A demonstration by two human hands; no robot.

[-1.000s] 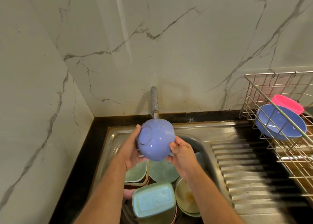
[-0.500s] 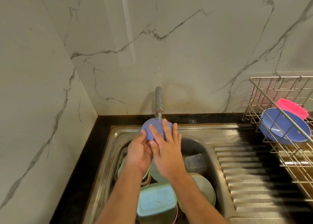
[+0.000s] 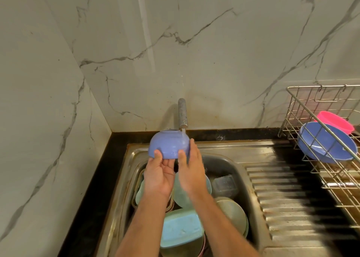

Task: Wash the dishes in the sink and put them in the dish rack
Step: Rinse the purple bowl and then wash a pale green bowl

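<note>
Blue bowl (image 3: 169, 147) held upside down directly under tap (image 3: 182, 113), water hitting its base. Left hand (image 3: 158, 176) cups rim from below, thumb on wall; right hand (image 3: 190, 169) laid flat on side, fingers straight. Bowl best turned slowly so stream covers all sides w/o slipping. Dish rack (image 3: 319, 132) well right of tap.
</note>
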